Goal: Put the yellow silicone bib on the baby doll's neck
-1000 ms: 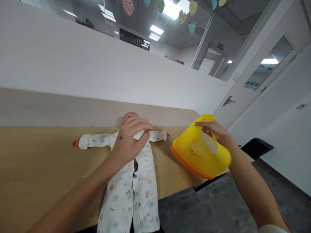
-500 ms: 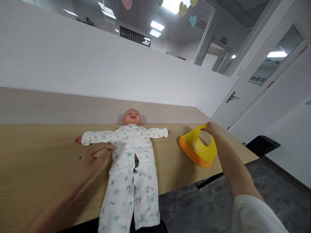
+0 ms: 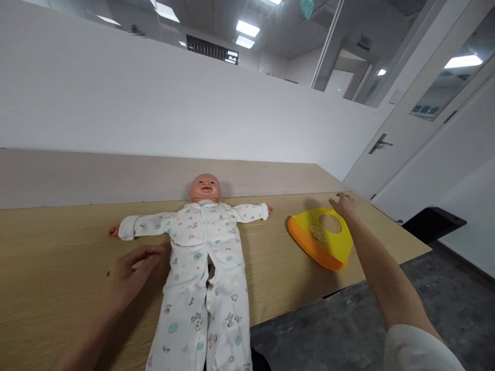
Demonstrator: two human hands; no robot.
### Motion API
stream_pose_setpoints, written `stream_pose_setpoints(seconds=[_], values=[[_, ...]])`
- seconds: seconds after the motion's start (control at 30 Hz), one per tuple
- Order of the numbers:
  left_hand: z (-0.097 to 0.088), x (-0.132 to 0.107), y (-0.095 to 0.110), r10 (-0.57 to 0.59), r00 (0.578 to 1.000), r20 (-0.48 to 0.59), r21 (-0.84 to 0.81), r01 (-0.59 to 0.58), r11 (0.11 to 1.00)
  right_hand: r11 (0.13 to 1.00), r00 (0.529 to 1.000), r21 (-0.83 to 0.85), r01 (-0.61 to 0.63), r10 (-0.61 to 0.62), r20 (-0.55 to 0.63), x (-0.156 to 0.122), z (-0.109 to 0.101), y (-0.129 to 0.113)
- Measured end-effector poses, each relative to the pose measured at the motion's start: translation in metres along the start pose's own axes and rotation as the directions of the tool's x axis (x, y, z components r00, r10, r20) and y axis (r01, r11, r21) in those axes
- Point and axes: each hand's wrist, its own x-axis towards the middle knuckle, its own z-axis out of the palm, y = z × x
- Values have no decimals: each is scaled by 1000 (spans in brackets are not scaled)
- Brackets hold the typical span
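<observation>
A white sleeve (image 3: pixel 419 350) is worn well behind the right hand (image 3: pixel 344 205); the forearm behind the left hand (image 3: pixel 129 270) is uncovered.

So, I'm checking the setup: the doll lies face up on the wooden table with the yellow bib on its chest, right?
No. The head view shows the bib on the table beside the doll, apart from it. The doll does lie face up.

Yellow bib (image 3: pixel 335 247) — orange-rimmed, lying flat, baby doll (image 3: pixel 204 242) — on its back, arms spread
</observation>
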Motion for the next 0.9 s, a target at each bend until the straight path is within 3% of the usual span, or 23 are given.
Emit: stream_pose_setpoints(seconds=[0.1,0.27,0.47,0.7,0.8,0.9], values=[[-2,2,-3,-35,999,14,10,35,999,994,994,28,-105,105,33,-9,6,24],[1,8,-14,13,995,95,25,-16,1000,979,983,80,-186,185,20,-40,23,55],[15,0,-17,-34,975,220,-45,46,998,987,987,27,-161,161,-16,-79,39,60],[17,-33,-12,-8,944,329,-74,34,997,990,992,67,-122,120,33,-123,26,66],[13,-47,-8,-8,954,301,-81,34,996,986,993,126,-111,107,39,-142,21,69],[6,-73,-1,3,980,197,-96,16,995,971,989,190,-146,137,62,-158,19,74]])
